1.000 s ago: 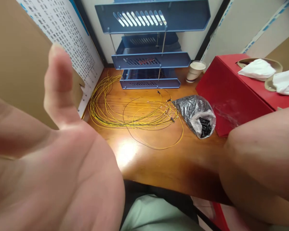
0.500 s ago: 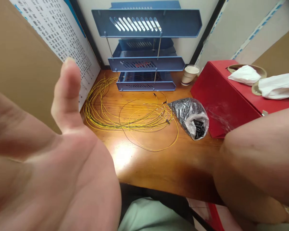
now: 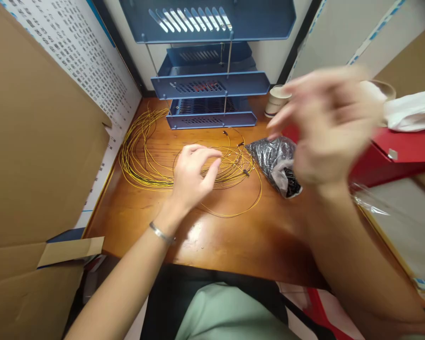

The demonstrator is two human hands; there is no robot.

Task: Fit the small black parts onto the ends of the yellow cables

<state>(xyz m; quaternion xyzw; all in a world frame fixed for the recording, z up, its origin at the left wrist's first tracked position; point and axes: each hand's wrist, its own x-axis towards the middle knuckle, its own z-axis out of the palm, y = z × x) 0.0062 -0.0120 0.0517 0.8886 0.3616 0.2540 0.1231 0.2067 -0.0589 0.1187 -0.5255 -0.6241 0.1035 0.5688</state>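
Observation:
My left hand [image 3: 194,174], with a metal bracelet [image 3: 159,232] at its wrist, hovers over the bundle of thin yellow and black wires [image 3: 145,177]. Its thumb and curved fingers are apart, with nothing between them. Small black connectors [image 3: 246,173] sit at the right-hand ends of the wires. My right hand [image 3: 331,125] is raised at the right and smeared by motion, so its fingers are unclear. Behind it, partly covered, lies a clear plastic bag [image 3: 269,153] filled with small black parts, its mouth open toward me.
A blue tiered tray rack [image 3: 212,120] stands at the back of the wooden table [image 3: 230,245], a paper cup [image 3: 275,101] beside it. At right are a red box [image 3: 386,153] and white tissue [image 3: 411,111]. Cardboard [image 3: 38,141] and a printed sheet [image 3: 81,61] border the left.
Both hands have moved from close before the camera out over the table. My left hand came to the wires, my right hand rose toward the bag and red box. The view shifted slightly.

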